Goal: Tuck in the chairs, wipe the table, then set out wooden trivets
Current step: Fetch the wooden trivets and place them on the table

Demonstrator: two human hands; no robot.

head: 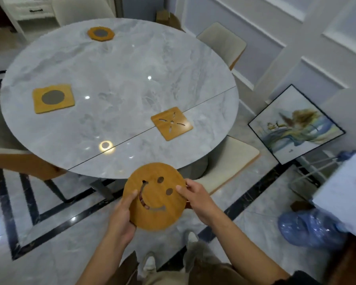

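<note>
Both hands on one round smiley trivet (155, 196), held level above the floor at the near table (119, 83) edge: left hand (121, 217) clamped on its lower left rim, thumb on top; right hand (197, 199) pinching the right rim, thumb by the eye holes. Beyond the hands, marble table with three trivets: square with slits (172, 123) nearest, just ahead of the right hand; square with round hole (53, 98) far ahead-left; octagon (100, 33) farthest. Chair (230, 161) tucked under, just past the right hand.

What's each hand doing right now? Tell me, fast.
Left hand: closed on the round smiley trivet, gripping its left edge.
Right hand: closed on the same trivet's right edge.
</note>
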